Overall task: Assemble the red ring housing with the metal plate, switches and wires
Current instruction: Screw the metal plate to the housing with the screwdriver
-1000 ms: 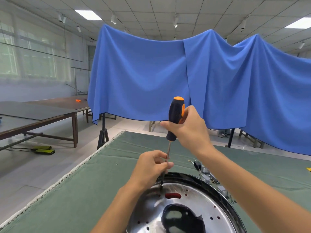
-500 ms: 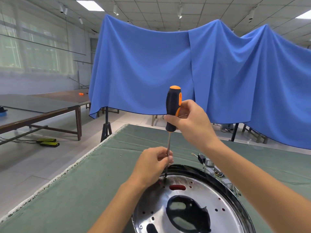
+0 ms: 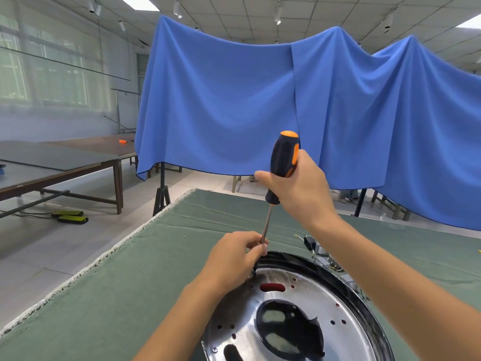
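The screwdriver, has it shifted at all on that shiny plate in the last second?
No. The screwdriver tip stays by the same rim hole of the metal plate, left of the red slot; only the camera moved.

No readable text, label, brand, number or sign anywhere in view. Screwdriver handle (image 3: 283,162): plain black and orange, no lettering legible. Metal plate (image 3: 294,321): bare shiny surface with holes, no stamp readable. Blue cloth (image 3: 260,105) at far side: unmarked.
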Tool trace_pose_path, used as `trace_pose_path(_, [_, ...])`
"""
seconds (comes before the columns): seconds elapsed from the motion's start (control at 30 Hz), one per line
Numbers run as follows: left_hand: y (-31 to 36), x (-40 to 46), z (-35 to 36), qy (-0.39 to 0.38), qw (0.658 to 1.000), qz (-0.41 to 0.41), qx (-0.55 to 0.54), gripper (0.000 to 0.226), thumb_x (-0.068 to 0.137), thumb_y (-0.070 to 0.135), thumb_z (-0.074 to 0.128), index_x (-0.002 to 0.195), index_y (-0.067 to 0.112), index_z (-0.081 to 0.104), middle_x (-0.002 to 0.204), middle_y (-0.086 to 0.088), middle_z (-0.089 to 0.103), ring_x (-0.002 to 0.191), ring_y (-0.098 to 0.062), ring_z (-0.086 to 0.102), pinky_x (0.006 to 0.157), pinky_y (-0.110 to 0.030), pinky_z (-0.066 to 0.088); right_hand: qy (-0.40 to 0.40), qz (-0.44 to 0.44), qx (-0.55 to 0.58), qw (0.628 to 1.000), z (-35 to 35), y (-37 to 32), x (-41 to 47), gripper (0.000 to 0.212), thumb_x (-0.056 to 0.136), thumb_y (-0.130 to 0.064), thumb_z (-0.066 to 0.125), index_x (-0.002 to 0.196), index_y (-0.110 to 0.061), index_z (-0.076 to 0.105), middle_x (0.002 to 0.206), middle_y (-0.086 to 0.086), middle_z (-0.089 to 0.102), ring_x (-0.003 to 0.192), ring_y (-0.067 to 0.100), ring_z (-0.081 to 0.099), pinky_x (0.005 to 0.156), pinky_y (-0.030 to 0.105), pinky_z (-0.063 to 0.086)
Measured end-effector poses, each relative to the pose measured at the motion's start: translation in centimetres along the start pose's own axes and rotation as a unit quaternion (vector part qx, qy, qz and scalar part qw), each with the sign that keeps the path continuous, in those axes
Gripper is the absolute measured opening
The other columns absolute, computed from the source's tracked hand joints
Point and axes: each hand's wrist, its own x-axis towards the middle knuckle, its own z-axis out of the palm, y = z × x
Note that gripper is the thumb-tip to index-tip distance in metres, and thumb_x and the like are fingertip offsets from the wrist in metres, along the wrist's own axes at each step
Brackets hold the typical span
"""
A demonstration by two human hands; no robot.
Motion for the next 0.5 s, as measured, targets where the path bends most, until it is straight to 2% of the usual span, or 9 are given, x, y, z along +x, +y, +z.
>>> trace_pose_path(0.07, [-0.1,0.0,-0.1,-0.004,1.0,-0.002,0.006,0.014,0.091,0.023,0.06,0.095,0.021,0.073,0.086,0.01,0.073,0.088,-0.008,0.066,0.085,-0.035,0.051,-0.015,0.011,0.031,0.999,0.1,0.3,-0.1,0.037,0.077,-0.04,0.072,0.079,-0.021,0.04,0.071,-0.005,0.051,0.051,-0.001,0.052,0.059,0.031,0.044])
trace_pose_path(0.17, [0.0,0.0,-0.2,-0.006,1.0,-0.001,-0.006,0.015,0.092,0.022,0.059,0.089,0.019,0.074,0.078,0.013,0.072,0.074,-0.002,0.063,0.077,-0.031,0.052,-0.116,0.054,0.176,0.976,-0.6,0.0,0.2,0.026,0.083,-0.024,0.068,0.096,-0.013,0.047,0.085,0.005,0.058,0.071,0.009,0.06,0.07,0.027,0.051])
trace_pose_path(0.23, [0.0,0.0,-0.2,-0.007,1.0,-0.007,-0.013,0.016,0.092,0.021,0.058,0.089,0.019,0.074,0.078,0.013,0.072,0.073,0.0,0.063,0.077,-0.029,0.052,-0.161,0.063,0.224,0.959,-1.1,-0.1,0.6,0.026,0.086,-0.012,0.065,0.106,-0.004,0.051,0.095,0.008,0.068,0.077,0.016,0.069,0.075,0.036,0.056])
trace_pose_path(0.3, [0.0,-0.1,-0.2,-0.006,1.0,-0.017,-0.017,0.015,0.091,0.022,0.059,0.093,0.021,0.074,0.083,0.011,0.073,0.081,-0.004,0.065,0.081,-0.031,0.052,-0.135,0.027,0.199,0.97,-1.0,0.0,0.6,0.022,0.086,-0.011,0.068,0.096,-0.001,0.051,0.082,0.007,0.068,0.068,0.019,0.07,0.067,0.038,0.058])
trace_pose_path(0.33, [0.0,-0.1,-0.2,-0.005,1.0,-0.022,-0.014,0.014,0.09,0.023,0.061,0.095,0.022,0.074,0.085,0.009,0.073,0.084,-0.006,0.066,0.082,-0.032,0.052,-0.102,0.007,0.156,0.982,-0.7,0.0,0.5,0.024,0.084,-0.017,0.071,0.087,-0.008,0.049,0.075,0.007,0.064,0.065,0.019,0.07,0.064,0.039,0.057])
trace_pose_path(0.4, [-0.1,-0.2,-0.2,-0.005,1.0,-0.027,0.008,0.014,0.088,0.026,0.064,0.097,0.023,0.074,0.089,0.008,0.074,0.088,-0.009,0.066,0.085,-0.034,0.052,-0.052,-0.013,0.07,0.996,-0.3,0.1,0.3,0.038,0.079,-0.033,0.075,0.076,-0.02,0.039,0.069,0.001,0.056,0.07,0.023,0.07,0.068,0.043,0.055])
trace_pose_path(0.43, [-0.1,-0.2,-0.2,-0.006,0.999,-0.026,0.018,0.014,0.087,0.027,0.065,0.097,0.023,0.074,0.091,0.008,0.074,0.09,-0.009,0.066,0.086,-0.035,0.052,-0.045,-0.013,0.053,0.997,-0.2,0.1,0.2,0.041,0.078,-0.039,0.075,0.075,-0.023,0.037,0.067,-0.003,0.053,0.073,0.026,0.069,0.071,0.045,0.055])
trace_pose_path(0.5, [-0.2,-0.2,-0.4,-0.006,0.999,-0.031,0.026,0.013,0.086,0.027,0.065,0.095,0.023,0.074,0.091,0.009,0.074,0.091,-0.008,0.066,0.087,-0.035,0.051,-0.08,0.0,0.084,0.993,-0.3,-0.1,0.3,0.038,0.079,-0.043,0.071,0.079,-0.023,0.038,0.072,-0.005,0.053,0.076,0.027,0.069,0.073,0.047,0.056])
